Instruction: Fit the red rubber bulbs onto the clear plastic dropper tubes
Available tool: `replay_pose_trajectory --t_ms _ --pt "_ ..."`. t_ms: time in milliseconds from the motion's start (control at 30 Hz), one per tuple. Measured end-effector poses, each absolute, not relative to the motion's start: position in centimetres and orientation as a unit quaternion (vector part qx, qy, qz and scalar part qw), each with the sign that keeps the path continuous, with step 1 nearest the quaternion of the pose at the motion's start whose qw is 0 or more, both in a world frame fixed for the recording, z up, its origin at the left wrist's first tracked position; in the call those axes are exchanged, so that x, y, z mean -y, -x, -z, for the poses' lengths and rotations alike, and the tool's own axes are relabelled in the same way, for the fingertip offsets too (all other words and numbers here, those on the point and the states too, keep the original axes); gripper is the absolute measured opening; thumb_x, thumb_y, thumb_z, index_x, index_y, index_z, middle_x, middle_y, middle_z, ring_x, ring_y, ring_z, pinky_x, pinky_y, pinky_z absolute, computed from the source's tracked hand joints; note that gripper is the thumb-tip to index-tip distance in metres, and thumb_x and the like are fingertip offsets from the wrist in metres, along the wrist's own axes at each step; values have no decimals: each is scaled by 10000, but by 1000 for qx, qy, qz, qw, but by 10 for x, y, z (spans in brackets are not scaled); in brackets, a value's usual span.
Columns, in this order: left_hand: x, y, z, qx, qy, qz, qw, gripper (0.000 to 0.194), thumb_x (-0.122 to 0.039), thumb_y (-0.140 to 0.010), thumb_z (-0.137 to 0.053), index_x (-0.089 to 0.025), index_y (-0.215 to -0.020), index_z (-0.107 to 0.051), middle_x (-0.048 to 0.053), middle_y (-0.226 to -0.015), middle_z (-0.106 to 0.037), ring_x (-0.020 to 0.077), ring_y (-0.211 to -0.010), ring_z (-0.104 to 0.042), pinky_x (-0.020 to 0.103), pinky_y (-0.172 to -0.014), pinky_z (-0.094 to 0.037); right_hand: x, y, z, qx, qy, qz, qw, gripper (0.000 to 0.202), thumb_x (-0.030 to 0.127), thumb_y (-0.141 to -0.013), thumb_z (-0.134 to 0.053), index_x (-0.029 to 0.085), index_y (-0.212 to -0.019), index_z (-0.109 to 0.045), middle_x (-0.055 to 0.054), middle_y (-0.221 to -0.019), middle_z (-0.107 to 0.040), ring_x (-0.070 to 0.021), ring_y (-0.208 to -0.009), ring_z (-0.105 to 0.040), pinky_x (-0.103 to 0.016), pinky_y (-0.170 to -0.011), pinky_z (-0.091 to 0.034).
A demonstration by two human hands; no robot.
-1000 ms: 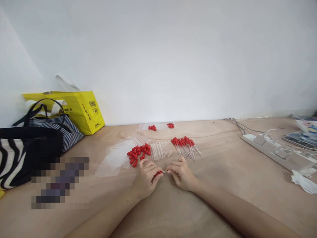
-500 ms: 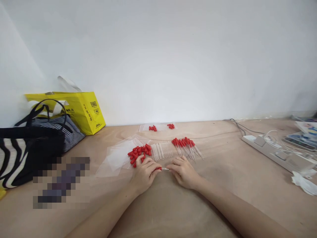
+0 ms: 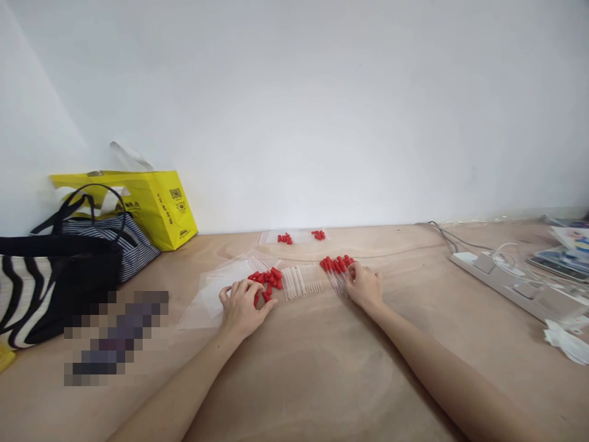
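Observation:
My left hand point(image 3: 243, 309) is over a pile of loose red rubber bulbs point(image 3: 272, 278), with its fingers spread and thumb apart. Some of the bulbs are hidden under its fingers. To the right of the pile, several clear thin tubes point(image 3: 300, 281) lie side by side in a row. Further right is a group of droppers point(image 3: 335, 265), clear tubes with red bulbs on their far ends. My right hand point(image 3: 365, 285) is at the right side of this group, fingers closed in a pinch on a dropper, which is mostly covered by the hand.
Clear zip bags point(image 3: 209, 294) lie left of the bulbs. Another bag with bulbs and tubes point(image 3: 301, 236) lies by the wall. Bags, one yellow point(image 3: 165, 209), stand at left. A power strip point(image 3: 510, 285), cables and a phone point(image 3: 556, 267) lie at right.
Both hands held a dropper between them in front of the tubes. They have parted: my left hand moved left and opened over the bulbs, my right hand moved to the dropper group.

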State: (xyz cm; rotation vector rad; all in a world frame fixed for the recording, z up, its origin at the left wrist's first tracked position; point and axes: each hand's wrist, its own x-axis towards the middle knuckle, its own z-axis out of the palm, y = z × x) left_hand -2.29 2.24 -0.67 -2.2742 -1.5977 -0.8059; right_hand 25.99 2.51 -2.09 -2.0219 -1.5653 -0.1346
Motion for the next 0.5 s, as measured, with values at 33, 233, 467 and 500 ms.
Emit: replay_pose_trajectory --t_ms 33,233,467,500 --pt "-22 23 7 541 787 272 120 270 -470 -658 -584 -221 -761 -559 37 -852 -586 239 -871 -499 456 -813 -245 -25 -260 21 589 758 51 274 150 194 -753 -426 190 -829 -555 -32 -790 -631 -180 -811 -528 -286 -695 -232" --pt "-21 22 7 523 810 243 106 141 -357 -731 -544 -223 -757 -581 20 -794 -592 226 -863 -512 473 -840 -219 -26 -259 23 601 753 65 261 151 208 -757 -433 197 -798 -578 -32 -840 -627 -176 -843 -513 -286 -693 -226" --pt "-26 23 10 483 835 225 138 112 -282 -782 -490 -252 -795 -597 26 -811 -595 212 -843 -503 469 -826 -205 -33 -229 11 639 722 88 249 225 247 -791 -407 193 -797 -625 -63 -870 -621 -194 -871 -491 -325 -762 -225" --pt "-26 23 10 479 837 222 141 117 -278 -789 -482 -250 -788 -595 27 -800 -598 211 -834 -501 461 -817 -209 -35 -222 9 645 724 83 230 237 249 -791 -404 191 -798 -634 -74 -876 -620 -202 -874 -489 -338 -769 -225"
